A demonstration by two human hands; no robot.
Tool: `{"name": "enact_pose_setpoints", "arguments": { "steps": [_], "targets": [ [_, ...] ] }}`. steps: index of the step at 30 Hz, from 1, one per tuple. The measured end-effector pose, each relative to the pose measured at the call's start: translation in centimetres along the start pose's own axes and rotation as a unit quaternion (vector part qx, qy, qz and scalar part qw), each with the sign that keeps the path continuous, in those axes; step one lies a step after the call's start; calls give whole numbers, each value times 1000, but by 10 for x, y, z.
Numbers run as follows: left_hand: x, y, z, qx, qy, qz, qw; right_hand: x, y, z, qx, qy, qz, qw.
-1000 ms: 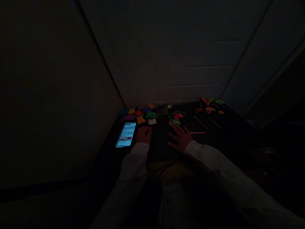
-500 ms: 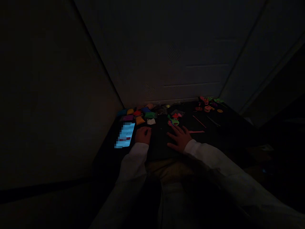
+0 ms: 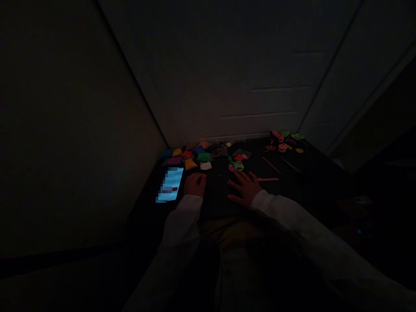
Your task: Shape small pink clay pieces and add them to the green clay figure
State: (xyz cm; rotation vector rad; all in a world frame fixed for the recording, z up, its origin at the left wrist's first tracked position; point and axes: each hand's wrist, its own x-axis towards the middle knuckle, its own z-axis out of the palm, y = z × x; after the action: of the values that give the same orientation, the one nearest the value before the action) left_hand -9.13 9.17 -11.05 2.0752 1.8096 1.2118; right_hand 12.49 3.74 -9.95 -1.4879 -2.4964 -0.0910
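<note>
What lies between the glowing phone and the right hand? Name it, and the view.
In the head view, the left hand lies between the phone and the right hand, with dark tabletop showing between the two hands.

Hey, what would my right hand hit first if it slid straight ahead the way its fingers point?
Probably the small green piece just beyond your right hand's fingertips; in this dim light, I can't tell whether they already touch.
</note>
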Motion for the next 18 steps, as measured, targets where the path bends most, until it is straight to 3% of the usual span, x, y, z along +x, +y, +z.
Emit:
{"name": "enact_pose_setpoints", "arguments": {
  "steps": [2,7,10,18],
  "targets": [
    [0,0,0,0,-1,2,1000,0,0,0,6,-7,-31,999],
    [0,1,-1,2,1,7,1000,-1,1,-2,7,-10,-3,1000],
    [-1,2,-2,5,-1,8,1000,-1,1,-2,13,-19,-38,999],
    [-2,2,1,14,-17,25,999,1,4,4,29,25,21,999]
  ]
}}
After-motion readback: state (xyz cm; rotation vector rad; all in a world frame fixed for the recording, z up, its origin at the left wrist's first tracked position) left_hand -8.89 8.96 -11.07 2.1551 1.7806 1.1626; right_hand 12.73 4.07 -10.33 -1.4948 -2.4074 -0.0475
